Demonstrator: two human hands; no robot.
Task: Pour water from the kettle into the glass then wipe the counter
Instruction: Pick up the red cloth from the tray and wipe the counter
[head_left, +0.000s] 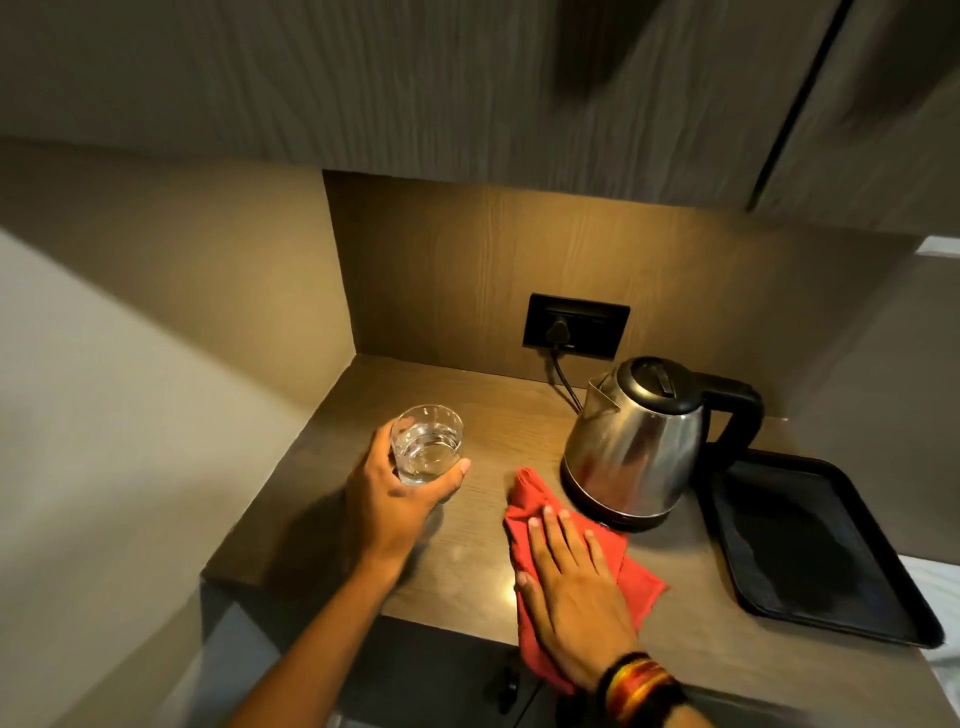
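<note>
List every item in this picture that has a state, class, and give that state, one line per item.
Glass: upright, part full of water, held by the left hand.
Kettle: upright on the counter, lid shut.
Cloth: flat on the counter, pressed under the right hand.
Plug: in the socket.
Tray: flat, nothing on it.

Two bare forearms, both without sleeves. The left hand (384, 499) carries no ring, watch or band. The right hand (576, 587) has short, pale fingernails and no ring. Just behind the right hand, the wrist wears a stack of bangles (636, 686): black bands at the outer edges, with red, orange and yellow stripes between them.
</note>
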